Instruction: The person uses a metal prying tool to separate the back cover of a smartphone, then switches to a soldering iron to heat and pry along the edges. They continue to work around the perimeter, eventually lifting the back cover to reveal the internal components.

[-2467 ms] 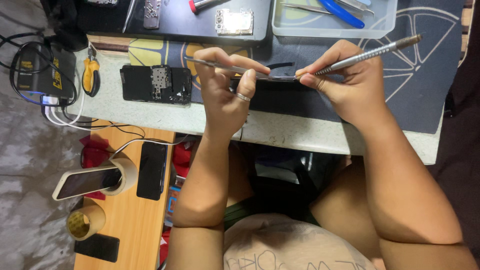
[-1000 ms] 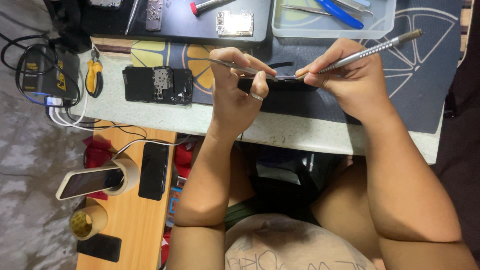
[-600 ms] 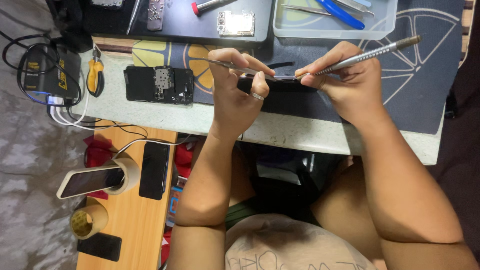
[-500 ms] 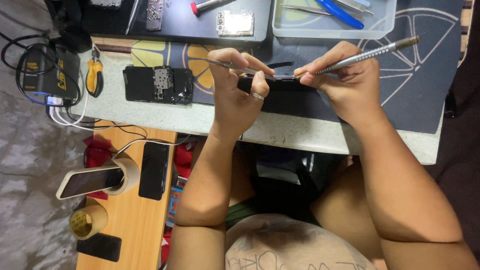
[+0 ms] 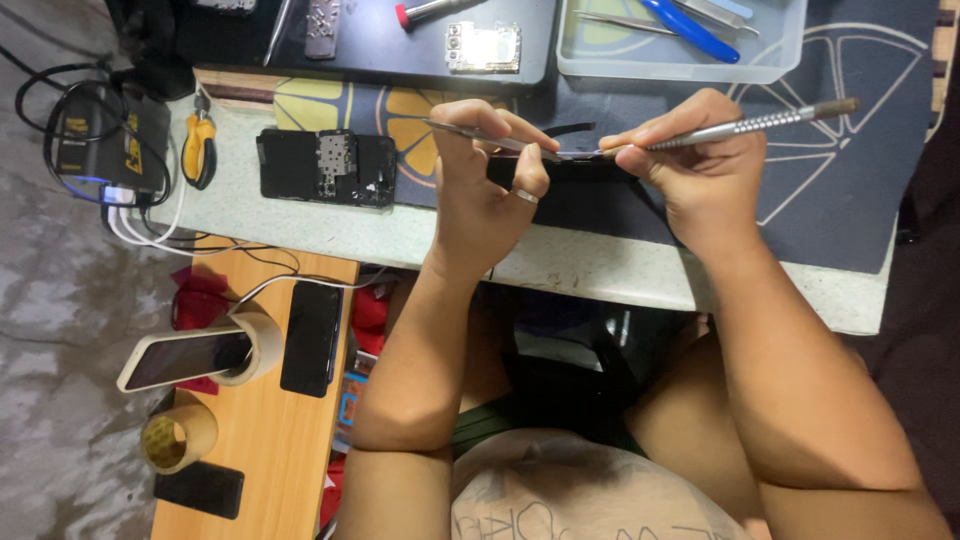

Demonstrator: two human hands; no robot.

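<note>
Left hand (image 5: 480,190) fingers pinching tweezers (image 5: 480,137); right hand (image 5: 700,165) fingers pinching metal tool (image 5: 745,125), tips meeting over dark phone (image 5: 580,185) under fingers. Tool long axis running sideways, tip toward left fingers. Table (image 5: 600,270) edge just below wrists; tray (image 5: 680,62) just beyond fingers.

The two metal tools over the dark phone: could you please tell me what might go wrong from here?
1. The knurled metal tool in the right hand meets the tweezers in the left hand right over the dark phone; a slip might scratch it.
2. That phone lies near the table edge and could be nudged off.
</note>
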